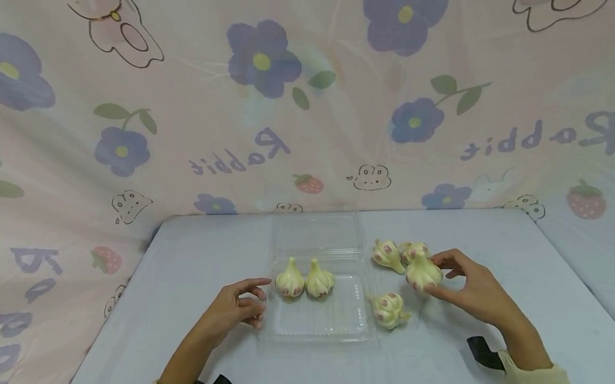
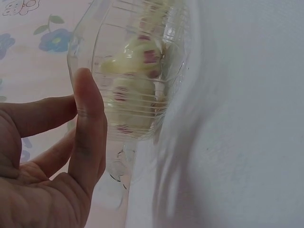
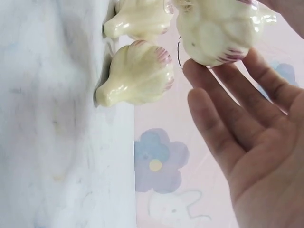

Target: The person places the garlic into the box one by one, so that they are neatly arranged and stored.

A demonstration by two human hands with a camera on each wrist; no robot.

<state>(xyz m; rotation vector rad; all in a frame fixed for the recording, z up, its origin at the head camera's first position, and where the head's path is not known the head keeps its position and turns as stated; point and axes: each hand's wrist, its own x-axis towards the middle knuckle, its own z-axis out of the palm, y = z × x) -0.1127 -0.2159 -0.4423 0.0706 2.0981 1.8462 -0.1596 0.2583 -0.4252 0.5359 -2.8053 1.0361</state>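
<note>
Right hand (image 1: 469, 288), pinching garlic bulb (image 1: 423, 274) at two o'clock of clear container (image 1: 315, 324); left hand (image 1: 234, 307), loosely bent, nine o'clock, contact unclear; inside, we count two bulbs (image 1: 290, 281)

We see a clear plastic container (image 1: 309, 323), its lid (image 1: 317, 232) open at the back, with two glossy cream garlic bulbs (image 1: 290, 281), streaked purple, standing side by side in its left half. Right of the container, we see a tipped bulb (image 1: 389, 311) just beside it, two resting bulbs (image 1: 387, 254) farther back, and a held bulb (image 1: 423, 274), stem upward.
</note>
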